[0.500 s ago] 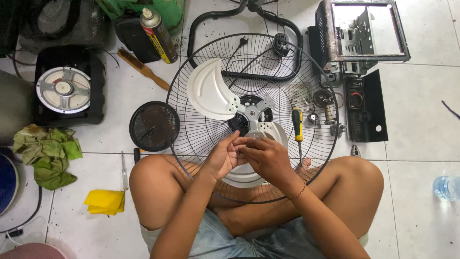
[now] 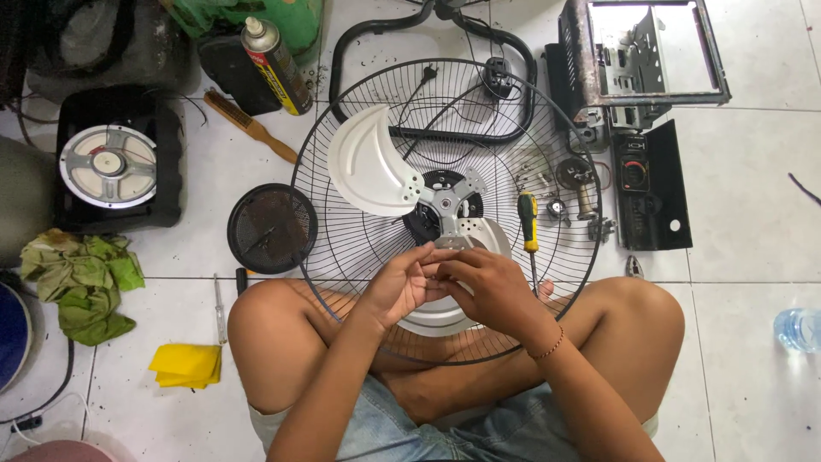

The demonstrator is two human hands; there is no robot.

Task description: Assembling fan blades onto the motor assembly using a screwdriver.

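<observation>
I sit cross-legged on a tiled floor with a round black wire fan guard resting over my knees. On it lies a white fan blade fixed to a grey metal hub. My left hand and my right hand meet fingertip to fingertip just below the hub, pinching a small part too tiny to make out. A second white blade lies partly hidden under my hands. A yellow-and-black screwdriver rests on the guard right of the hub.
A round black mesh cover, a wooden-handled brush and a spray can lie to the left. A loudspeaker, green rags and a yellow cloth are further left. A metal frame, black panel, small hardware and a bottle are right.
My hands stay together below the hub, with only slight finger movement. Nothing else has moved.
</observation>
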